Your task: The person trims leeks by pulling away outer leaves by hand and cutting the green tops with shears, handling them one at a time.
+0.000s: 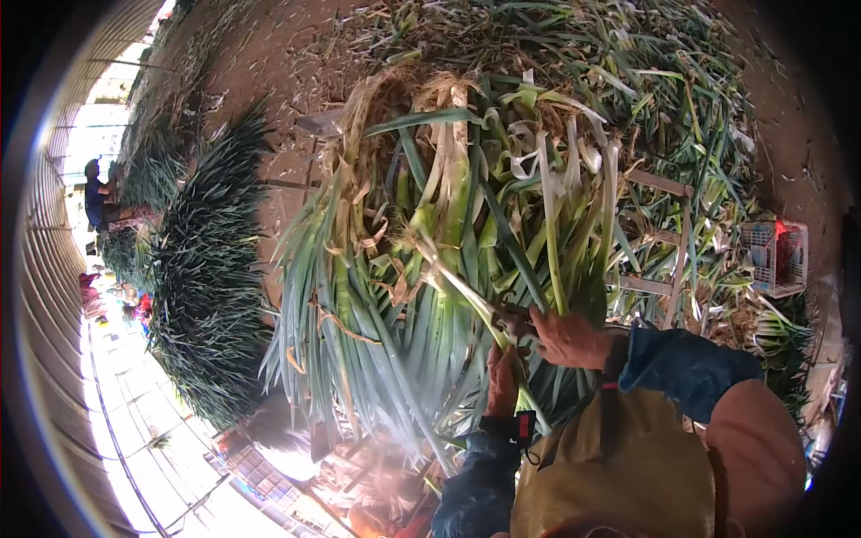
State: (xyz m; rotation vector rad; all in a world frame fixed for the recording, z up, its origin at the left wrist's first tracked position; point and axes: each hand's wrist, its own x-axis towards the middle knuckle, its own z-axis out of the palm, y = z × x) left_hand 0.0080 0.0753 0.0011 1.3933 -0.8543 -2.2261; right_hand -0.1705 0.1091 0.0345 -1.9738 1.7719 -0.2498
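Observation:
My left hand point(504, 381) is closed around the leafy part of a long green onion point(459, 285), whose pale stem and roots point up and left. Close beside it, my right hand point(569, 341) is curled round a small dark object point(517, 325) that touches or crosses the stalk; its kind I cannot make out. Under and beyond both hands lies a big pile of green onions point(359, 296), with roots at the far end and leaves hanging toward me. Dry outer leaves are mixed in among the stems.
A dark green heap of onions point(215, 269) lies on the left. Stripped leaves point(664, 117) cover the ground at the back and right. A wooden frame point(680, 255) and a plastic crate point(773, 258) stand on the right. Another person point(95, 193) is at the far left.

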